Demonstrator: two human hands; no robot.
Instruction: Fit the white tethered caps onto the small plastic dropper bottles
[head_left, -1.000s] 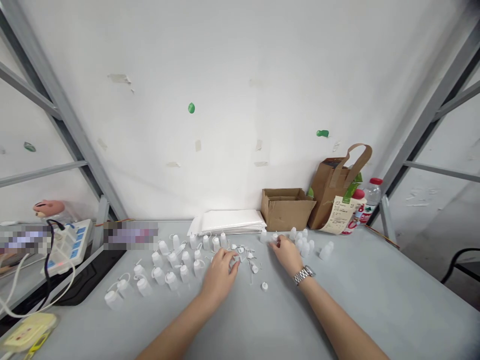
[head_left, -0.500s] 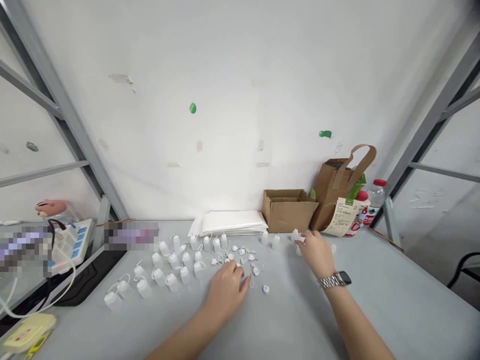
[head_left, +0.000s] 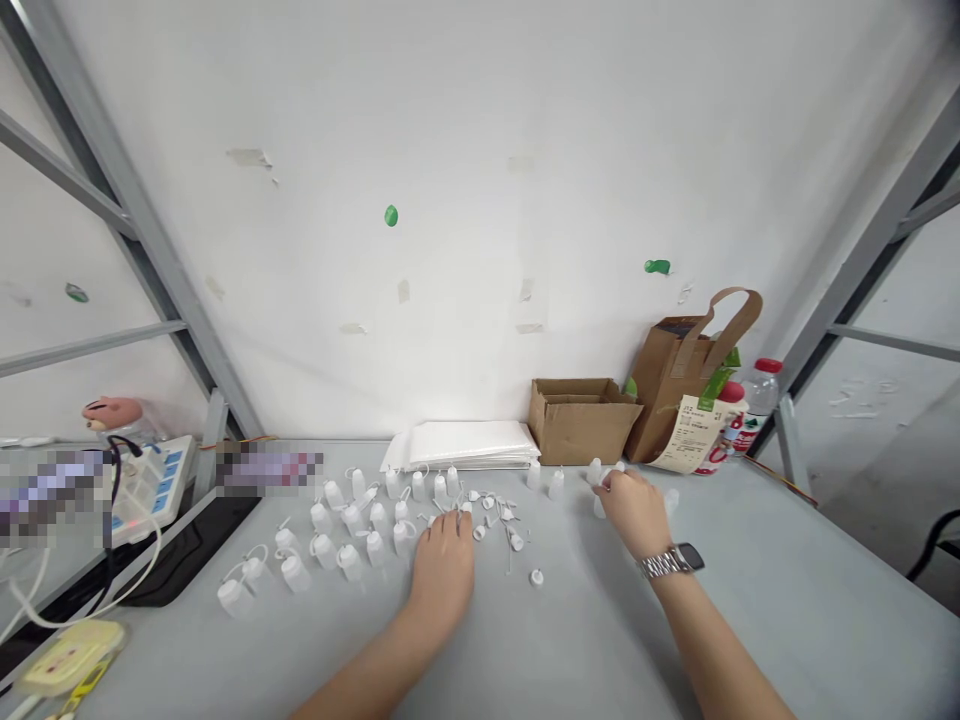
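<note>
My left hand [head_left: 444, 562] reaches palm down over a loose cluster of white nozzle caps [head_left: 491, 505], its fingers stretched out and their tips among the nearest caps. A lone cap [head_left: 536, 577] sits to the right, nearer to me. On the right my right hand [head_left: 632, 508] has thumb and fingers closed at a small translucent squeeze bottle [head_left: 600, 507], partly hidden by the fingers. Another bottle [head_left: 594, 470] stands just behind it, and others are partly covered by the hand. Left of my left hand, several capped bottles [head_left: 349, 562] stand in rough rows.
At the wall lie stacked white envelopes [head_left: 471, 442], beside an open cardboard box [head_left: 589, 432], a brown paper bag [head_left: 660, 385] and drink bottles [head_left: 759, 390]. A power strip [head_left: 154, 490] with cables and a yellow case [head_left: 73, 655] are at the left.
My left hand has shifted slightly left and forward onto the caps, its fingers now pointing away from me. My right hand stays at the bottles. The whole view has moved slightly.
</note>
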